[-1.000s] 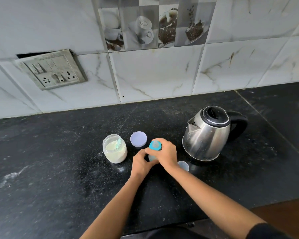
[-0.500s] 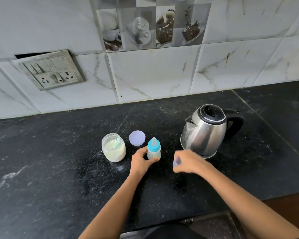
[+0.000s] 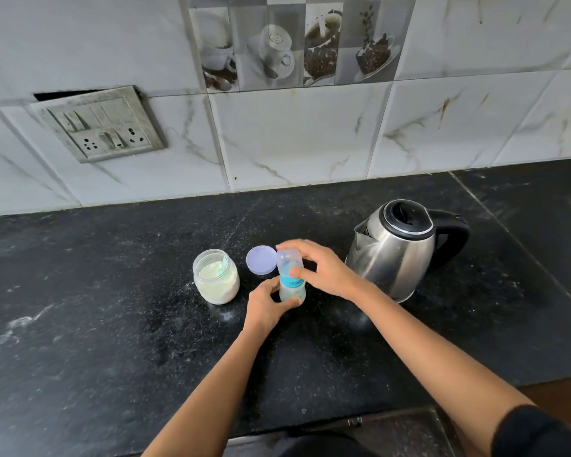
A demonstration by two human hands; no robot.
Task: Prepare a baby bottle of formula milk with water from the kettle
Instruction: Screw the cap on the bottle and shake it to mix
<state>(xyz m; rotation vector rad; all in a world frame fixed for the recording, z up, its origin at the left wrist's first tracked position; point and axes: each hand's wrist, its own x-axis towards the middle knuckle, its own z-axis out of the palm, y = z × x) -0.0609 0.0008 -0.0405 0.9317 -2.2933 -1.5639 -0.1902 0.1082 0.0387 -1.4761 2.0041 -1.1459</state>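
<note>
A small baby bottle [image 3: 290, 291] with a teal collar stands on the black counter [image 3: 112, 308]. My left hand [image 3: 264, 305] grips its lower body. My right hand [image 3: 323, 268] holds a clear cap [image 3: 287, 260] over the bottle's teat. To the left stands an open glass jar [image 3: 215, 276] of white formula powder with a scoop inside. Its lilac lid [image 3: 261, 259] lies flat behind the bottle. A steel kettle [image 3: 396, 245] with a black handle stands to the right, lid closed.
A tiled wall runs behind the counter, with a switch and socket plate [image 3: 99, 127] at the left. The counter's front edge [image 3: 343, 420] is near my body. A seam in the counter [image 3: 515, 242] runs to the right of the kettle.
My right hand left the bottle's top, picked the clear cap up from the counter beside the kettle, and brought it onto the bottle. My left hand stayed on the bottle.
</note>
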